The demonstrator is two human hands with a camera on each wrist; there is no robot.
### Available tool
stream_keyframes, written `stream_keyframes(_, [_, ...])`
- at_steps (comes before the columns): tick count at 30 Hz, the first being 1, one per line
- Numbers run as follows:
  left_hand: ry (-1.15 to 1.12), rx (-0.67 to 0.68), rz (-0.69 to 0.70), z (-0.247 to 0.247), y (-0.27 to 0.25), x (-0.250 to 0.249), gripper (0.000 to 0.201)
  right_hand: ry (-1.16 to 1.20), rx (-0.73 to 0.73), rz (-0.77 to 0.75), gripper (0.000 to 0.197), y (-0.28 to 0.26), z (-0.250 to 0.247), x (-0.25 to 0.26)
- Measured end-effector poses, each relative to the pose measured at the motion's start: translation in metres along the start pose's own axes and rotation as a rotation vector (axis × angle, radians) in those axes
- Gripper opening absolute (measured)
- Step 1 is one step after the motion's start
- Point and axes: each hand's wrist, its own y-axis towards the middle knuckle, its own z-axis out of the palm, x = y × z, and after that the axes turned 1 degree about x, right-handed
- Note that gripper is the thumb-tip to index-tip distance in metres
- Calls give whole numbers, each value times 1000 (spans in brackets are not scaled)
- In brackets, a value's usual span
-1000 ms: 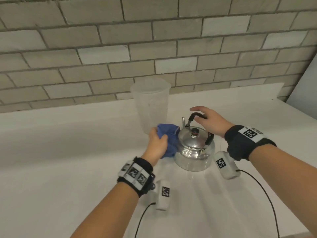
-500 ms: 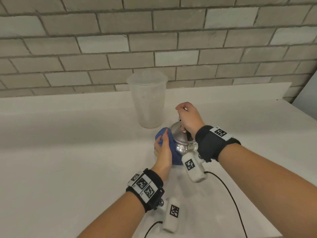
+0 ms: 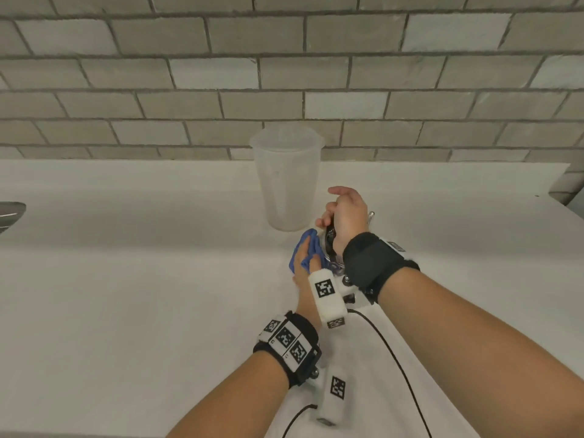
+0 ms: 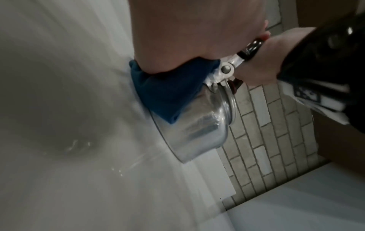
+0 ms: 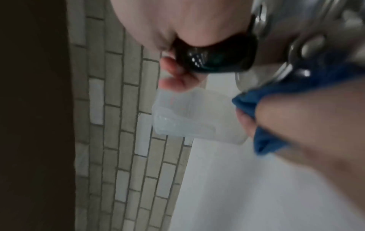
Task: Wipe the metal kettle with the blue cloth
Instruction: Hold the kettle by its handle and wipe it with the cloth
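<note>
The metal kettle (image 3: 328,249) stands on the white counter, largely hidden in the head view behind my right hand (image 3: 346,216), which grips its black handle (image 5: 213,57) from above. My left hand (image 3: 303,268) holds the bunched blue cloth (image 3: 308,251) and presses it against the kettle's left side. The left wrist view has the cloth (image 4: 171,92) covering the upper part of the shiny kettle body (image 4: 199,129), with its base on the counter. The right wrist view is blurred, with the cloth (image 5: 247,101) below the handle.
A tall translucent plastic beaker (image 3: 287,184) stands just behind the kettle, close to the brick wall (image 3: 284,74). A metal object (image 3: 11,213) pokes in at the counter's left edge. Water drops (image 4: 118,170) lie on the counter near the kettle. The counter's right edge (image 3: 565,210) is near.
My right hand came down from hovering open over the handle and now grips it. The left hand moved the cloth from the kettle's upper left down along its side.
</note>
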Motion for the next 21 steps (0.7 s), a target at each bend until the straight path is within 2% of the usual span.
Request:
stream_keyframes(1, [4, 2, 14, 0, 0, -1, 62, -77, 46, 21, 28, -1, -4, 4])
stream_keyframes(2, [26, 8, 37, 0, 2, 0, 57, -253, 120, 9, 26, -2, -10, 11])
stream_keyframes(3, [38, -4, 56, 1, 2, -1, 56, -557, 213, -52, 25, -5, -18, 19])
stream_keyframes(5, [62, 14, 80, 3, 0, -6, 55, -1339, 384, -323, 30, -9, -37, 33])
stream_keyframes(6, [75, 20, 85, 2, 0, -6, 54, -1654, 433, -490, 33, -11, -44, 39])
stream_keyframes(7, [83, 34, 86, 1, 0, -7, 54, -1851, 466, -620, 35, -12, -50, 47])
stream_keyframes(8, [100, 45, 87, 1, -3, -11, 56, -1938, 510, -686, 37, -9, -55, 55])
stream_keyframes(12, [86, 41, 98, 2, -3, -16, 68, -1973, 834, -786, 56, 20, -69, 67])
stream_keyframes(15, [98, 7, 125, 2, 1, -17, 66, -1908, 1006, -754, 52, 29, -63, 66])
stream_keyframes(18, [121, 5, 105, -1, 4, -17, 56, -1804, 1014, -694, 54, 29, -59, 67])
stream_keyframes(21, [93, 2, 67, -5, 6, -14, 43, -1787, 936, -707, 59, 30, -58, 57])
